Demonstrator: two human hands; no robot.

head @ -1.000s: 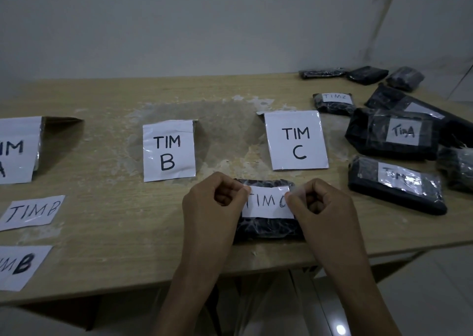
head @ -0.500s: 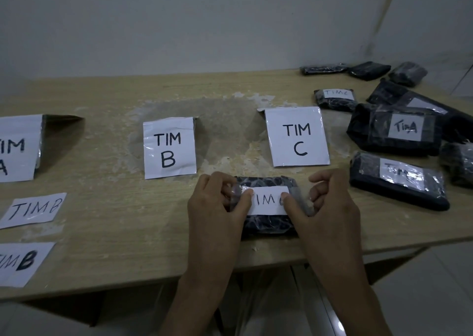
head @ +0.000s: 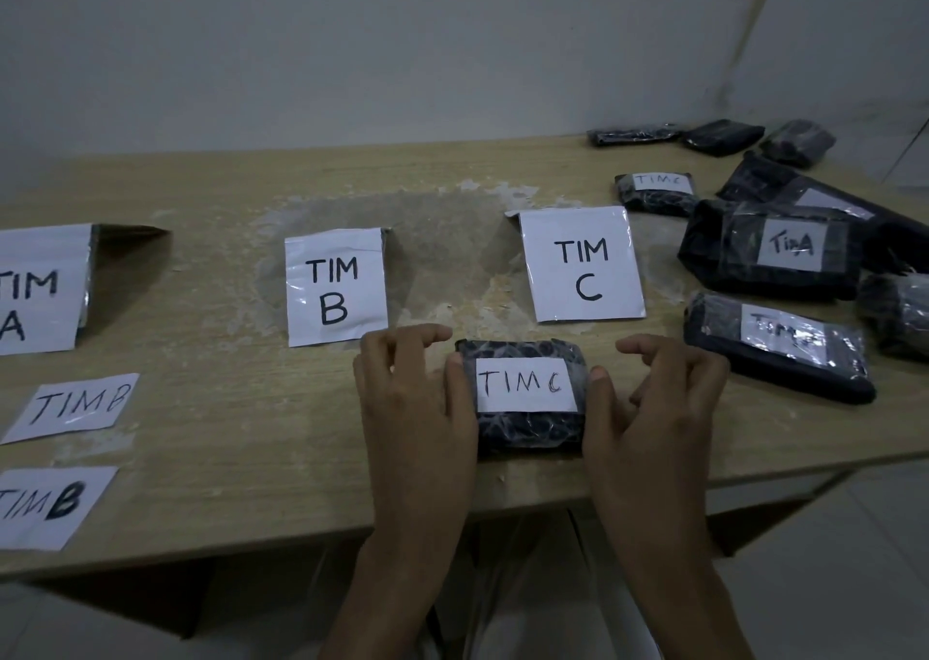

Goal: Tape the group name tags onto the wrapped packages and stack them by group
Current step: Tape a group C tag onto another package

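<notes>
We work at a wooden table set against a pale wall. Three cards stand across its middle: the TIM A card at the left edge of view, the TIM B card in the centre, and the TIM C card to its right. A loose tag reading TIM B lies flat at the near left, with a second loose tag nearer still.

Dark wrapped parcels crowd the right side. There is a small tagged package marked TIM C, a bulky TIM A package, and a long package whose tag glares under tape. Three bare packages sit at the far right corner.

The package we are handling lies near the table's near edge, just nearer than the TIM C card. Its name tag, reading TIM C, lies across its top.

The package sits between our hands. Our left hand touches its left end, thumb pressed by the tag's edge. Our right hand does the same at the right end. On both hands the fingers are loosely bent beside the package and curl round nothing. The TIM B card stands just beyond the left fingertips, and the long package lies near the right hand.
</notes>
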